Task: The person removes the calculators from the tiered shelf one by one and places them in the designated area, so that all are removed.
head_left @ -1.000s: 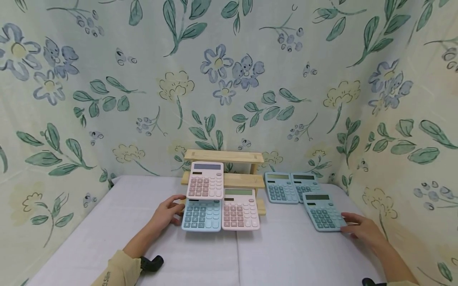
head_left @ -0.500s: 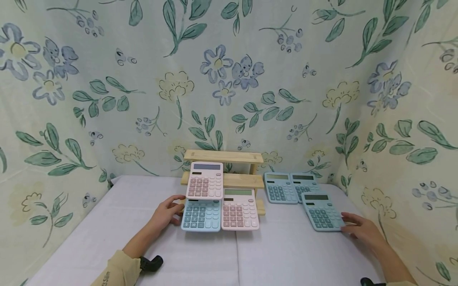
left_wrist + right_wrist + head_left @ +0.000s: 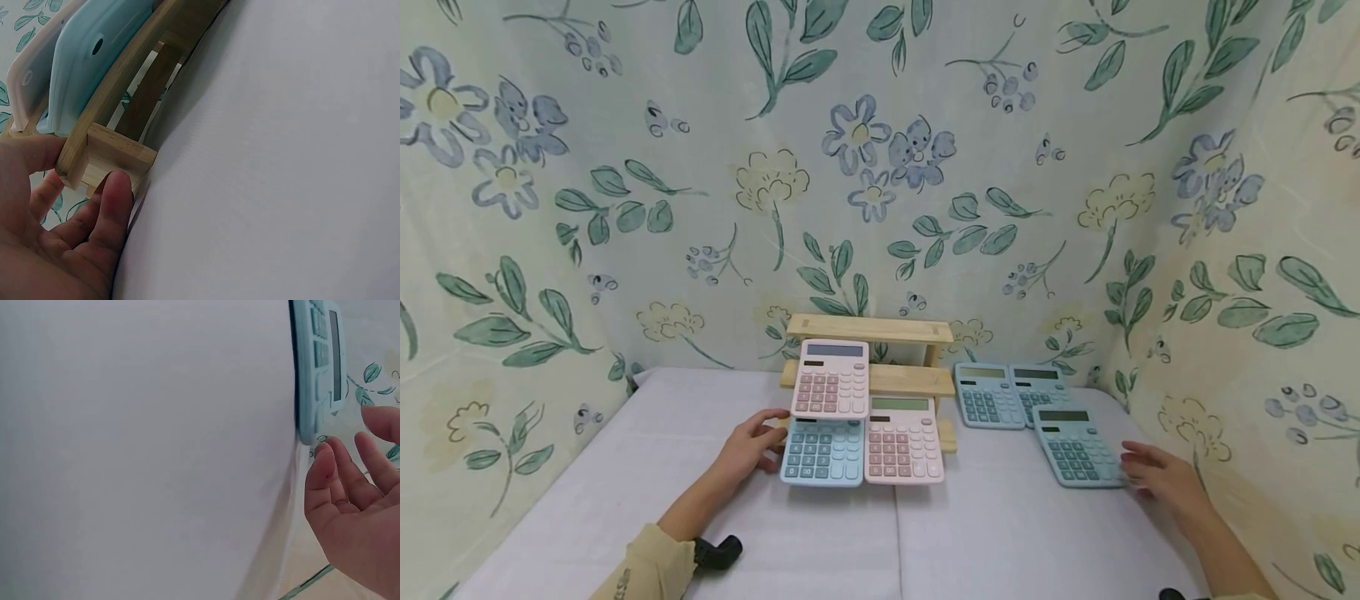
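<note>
My left hand [image 3: 747, 450] grips the left end of a tiered wooden display rack [image 3: 910, 379], its fingers curled about the lower corner in the left wrist view. On the rack, a pink calculator [image 3: 831, 379] stands above a light-blue calculator [image 3: 823, 454]. A second pink calculator [image 3: 904, 442] leans to the right of the blue one. At the right, my right hand [image 3: 1165, 479] is beside a teal-blue calculator [image 3: 1078, 447] lying on the table, its loosely bent fingers just off the lower right edge. The right wrist view shows nothing held in those fingers [image 3: 322, 469].
Two more blue calculators [image 3: 987, 396] lie side by side behind the nearest one, right of the rack. A white cloth [image 3: 992, 533] covers the table. Floral curtains [image 3: 880, 167] enclose the back and sides.
My right hand has drawn slightly to the right, away from the blue calculator's edge that it was touching. The left hand and the rack have stayed put.
</note>
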A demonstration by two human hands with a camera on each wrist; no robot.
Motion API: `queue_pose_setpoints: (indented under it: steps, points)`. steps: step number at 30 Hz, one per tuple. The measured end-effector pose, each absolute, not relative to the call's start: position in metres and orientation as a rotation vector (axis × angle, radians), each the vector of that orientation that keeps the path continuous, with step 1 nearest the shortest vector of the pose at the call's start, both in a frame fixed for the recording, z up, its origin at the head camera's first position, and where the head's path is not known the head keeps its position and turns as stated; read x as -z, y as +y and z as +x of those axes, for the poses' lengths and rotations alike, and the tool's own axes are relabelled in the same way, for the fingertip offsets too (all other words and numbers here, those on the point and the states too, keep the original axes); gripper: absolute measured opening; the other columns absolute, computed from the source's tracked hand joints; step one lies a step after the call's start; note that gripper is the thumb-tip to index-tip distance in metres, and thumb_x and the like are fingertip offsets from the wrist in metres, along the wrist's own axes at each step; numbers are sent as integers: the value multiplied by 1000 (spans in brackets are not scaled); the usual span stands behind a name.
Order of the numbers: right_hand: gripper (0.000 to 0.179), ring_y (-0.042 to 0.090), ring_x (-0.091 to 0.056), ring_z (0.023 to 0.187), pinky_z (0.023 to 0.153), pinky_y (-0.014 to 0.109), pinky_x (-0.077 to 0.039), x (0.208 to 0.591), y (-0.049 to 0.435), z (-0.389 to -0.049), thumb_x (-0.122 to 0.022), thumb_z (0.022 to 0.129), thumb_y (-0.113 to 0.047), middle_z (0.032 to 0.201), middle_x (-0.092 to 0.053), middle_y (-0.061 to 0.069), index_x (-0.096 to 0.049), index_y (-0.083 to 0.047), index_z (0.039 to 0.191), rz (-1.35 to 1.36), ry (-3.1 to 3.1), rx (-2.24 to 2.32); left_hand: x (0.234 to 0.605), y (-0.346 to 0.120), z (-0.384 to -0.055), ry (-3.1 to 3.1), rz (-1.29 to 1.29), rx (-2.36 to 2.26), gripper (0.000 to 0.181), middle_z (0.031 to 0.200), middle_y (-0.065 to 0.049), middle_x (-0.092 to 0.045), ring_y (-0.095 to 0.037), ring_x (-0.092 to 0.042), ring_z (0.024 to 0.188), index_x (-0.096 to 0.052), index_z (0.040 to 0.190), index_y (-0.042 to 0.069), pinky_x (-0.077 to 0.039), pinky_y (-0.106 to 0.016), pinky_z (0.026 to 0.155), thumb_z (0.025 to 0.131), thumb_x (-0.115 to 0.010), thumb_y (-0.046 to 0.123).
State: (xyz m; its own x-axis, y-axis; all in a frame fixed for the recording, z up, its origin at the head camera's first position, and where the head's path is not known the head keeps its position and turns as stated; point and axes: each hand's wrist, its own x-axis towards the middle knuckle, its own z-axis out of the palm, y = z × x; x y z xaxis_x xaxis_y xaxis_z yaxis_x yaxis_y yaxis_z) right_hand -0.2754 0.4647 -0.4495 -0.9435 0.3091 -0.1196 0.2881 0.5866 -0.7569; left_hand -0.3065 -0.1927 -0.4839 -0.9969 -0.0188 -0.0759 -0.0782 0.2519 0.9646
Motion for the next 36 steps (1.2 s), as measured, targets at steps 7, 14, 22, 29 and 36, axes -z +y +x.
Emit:
queue_pose_setpoints:
  steps: [7, 14, 22, 29, 36]
  points:
    - [64, 35, -58, 119, 76, 32, -57, 437, 447, -275, -58, 98, -21, 149, -44, 31, -35, 1, 153, -484, -2722, -1402, 483, -194, -306, 2452, -96, -1882, 42, 106, -12, -69, -20, -67, 84, -55, 140, 16, -57, -35, 65, 99, -60, 24]
    - [63, 5, -63, 97, 82, 30, -57, 422, 421, -270, -57, 102, -25, 146, -50, 23, -33, -1, 155, -369, -2687, -1570, 483, -194, -305, 2453, -102, -1881, 41, 107, -12, -69, -20, -67, 84, -55, 140, 16, -57, -34, 65, 99, -60, 24]
    - [63, 5, -65, 100, 86, 32, -56, 411, 393, -268, -62, 100, -26, 115, -68, -13, -37, -4, 154, -257, -2610, -1773, 485, -195, -307, 2441, -95, -1899, 41, 105, -11, -69, -20, -67, 84, -56, 139, 16, -57, -35, 64, 99, -61, 24]
    - [58, 6, -65, 100, 89, 34, -55, 402, 368, -267, -62, 100, -26, 123, -67, -4, -42, -7, 151, -178, -2616, -1816, 486, -195, -307, 2442, -100, -1898, 41, 103, -11, -70, -20, -67, 84, -57, 138, 17, -57, -35, 65, 98, -62, 25]
    - [58, 14, -64, 107, 89, 35, -55, 400, 347, -267, -63, 100, -31, 138, -59, 11, -45, -9, 150, -118, -2634, -1826, 486, -193, -308, 2438, -93, -1903, 40, 104, -11, -70, -20, -67, 84, -57, 138, 17, -57, -35, 64, 98, -61, 24]
